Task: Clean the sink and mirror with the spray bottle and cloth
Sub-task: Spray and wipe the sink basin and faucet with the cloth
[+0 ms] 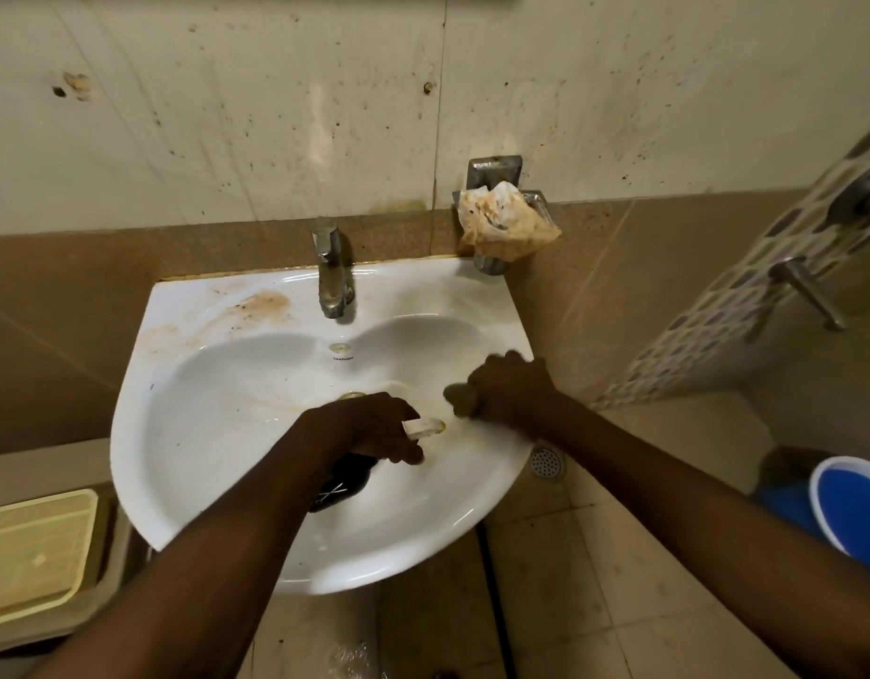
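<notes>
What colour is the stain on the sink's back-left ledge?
Brownish-orange with dark specks on the white sink; stain shows in the head view.

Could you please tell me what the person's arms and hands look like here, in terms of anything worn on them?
Both forearms are bare in view, with no sleeves showing. The left hand and right hand wear no gloves, and no watch, bracelet or ring can be made out on either.

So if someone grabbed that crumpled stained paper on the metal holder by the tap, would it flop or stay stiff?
The crumpled paper would probably flop: it already sags over the metal holder. It looks thin, so likely very light. Its stains hint it may be damp and tear easily.
</notes>
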The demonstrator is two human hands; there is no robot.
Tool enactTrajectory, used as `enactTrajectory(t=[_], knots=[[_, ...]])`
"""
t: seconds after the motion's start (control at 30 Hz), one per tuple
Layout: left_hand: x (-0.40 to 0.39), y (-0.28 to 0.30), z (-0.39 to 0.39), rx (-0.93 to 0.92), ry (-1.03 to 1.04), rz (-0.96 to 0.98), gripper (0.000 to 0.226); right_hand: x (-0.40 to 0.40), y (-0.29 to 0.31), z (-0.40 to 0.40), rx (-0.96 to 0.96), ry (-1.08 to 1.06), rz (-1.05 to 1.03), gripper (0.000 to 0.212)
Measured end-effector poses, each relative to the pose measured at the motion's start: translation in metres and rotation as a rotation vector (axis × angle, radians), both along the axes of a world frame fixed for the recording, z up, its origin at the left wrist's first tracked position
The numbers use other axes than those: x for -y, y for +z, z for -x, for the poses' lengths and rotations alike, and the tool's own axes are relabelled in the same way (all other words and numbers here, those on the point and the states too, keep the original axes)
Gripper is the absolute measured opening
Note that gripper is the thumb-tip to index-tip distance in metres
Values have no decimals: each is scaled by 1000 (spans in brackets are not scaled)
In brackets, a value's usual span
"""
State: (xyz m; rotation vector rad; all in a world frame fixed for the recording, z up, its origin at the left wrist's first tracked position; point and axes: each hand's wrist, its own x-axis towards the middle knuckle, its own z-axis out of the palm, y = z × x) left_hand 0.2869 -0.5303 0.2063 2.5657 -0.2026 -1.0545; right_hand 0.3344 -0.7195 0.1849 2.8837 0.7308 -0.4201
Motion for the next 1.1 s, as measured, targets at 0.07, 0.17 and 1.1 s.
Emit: enactTrajectory(t=[0.07,0.17,1.1], knots=[[-6,0,1,-1,3,3,29,0,-2,-12,231,-83,36,23],[-16,-5,3,10,-41,-15,18,1,1,3,168,-118,-21,32],[-44,-32,-1,353,105,-66,28,-32,-65,-40,446,304,-162,19]])
